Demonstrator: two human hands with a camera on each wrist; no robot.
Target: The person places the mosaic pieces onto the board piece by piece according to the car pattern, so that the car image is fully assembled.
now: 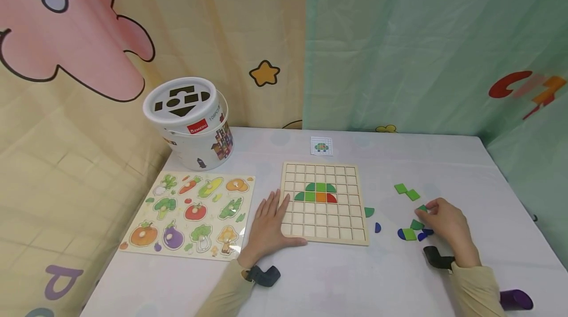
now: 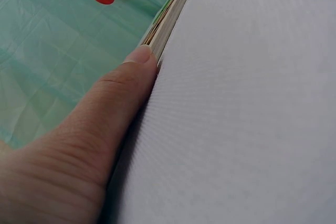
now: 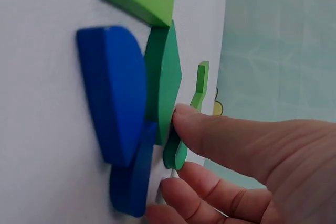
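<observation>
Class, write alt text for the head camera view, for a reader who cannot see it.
A person's left hand rests flat at the edge of a wooden grid board, while the right hand pinches a green piece among loose pieces on the white table.

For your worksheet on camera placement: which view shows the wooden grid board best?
The head view: the whole grid board lies visible, coloured pieces set in it. The left wrist view shows only its edge; the right wrist view shows none.
</observation>
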